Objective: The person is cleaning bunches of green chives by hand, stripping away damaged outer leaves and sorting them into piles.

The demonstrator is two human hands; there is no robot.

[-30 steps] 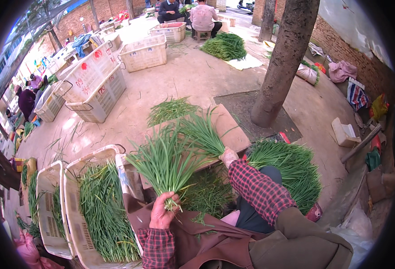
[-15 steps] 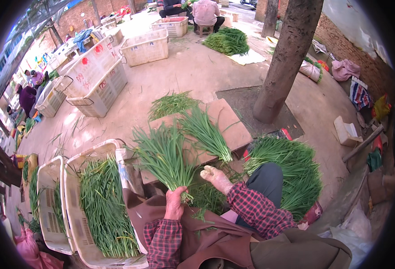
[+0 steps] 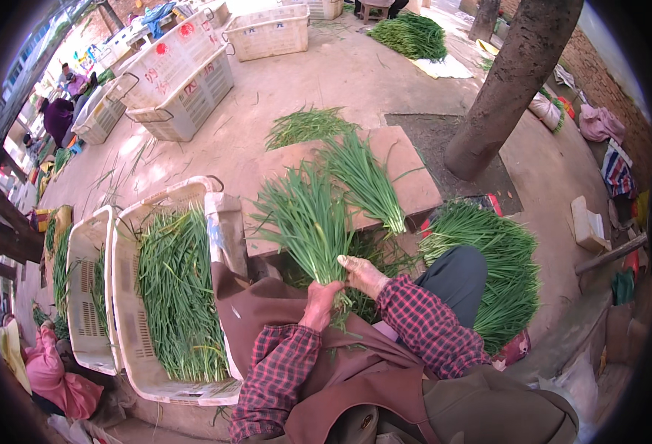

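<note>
My left hand (image 3: 321,300) is closed around the stem ends of a bunch of green chives (image 3: 307,222), above my lap. Its leaves fan out away from me, over the near edge of a low stone-like slab (image 3: 409,152). Against the right side of this bunch, just above my left hand, my right hand (image 3: 364,276) has its fingers closed on the stems. Pale covers show on those fingertips. Another bunch of chives (image 3: 366,181) lies on the slab, stem ends toward me. Beside my right knee rests a big heap of chives (image 3: 492,277).
Left of me, a white plastic crate (image 3: 128,296) holds loose chives, with a second crate (image 3: 81,259) beside it. More crates (image 3: 181,103) stand farther off. A tree trunk (image 3: 503,92) rises beyond the slab. Loose greens (image 3: 307,126) lie behind it. A person in pink (image 3: 59,374) is at lower left.
My right hand has moved left from beside the bunch and now grips its stems. The bunch stands more upright. The view has tilted down, so the surroundings sit higher.
</note>
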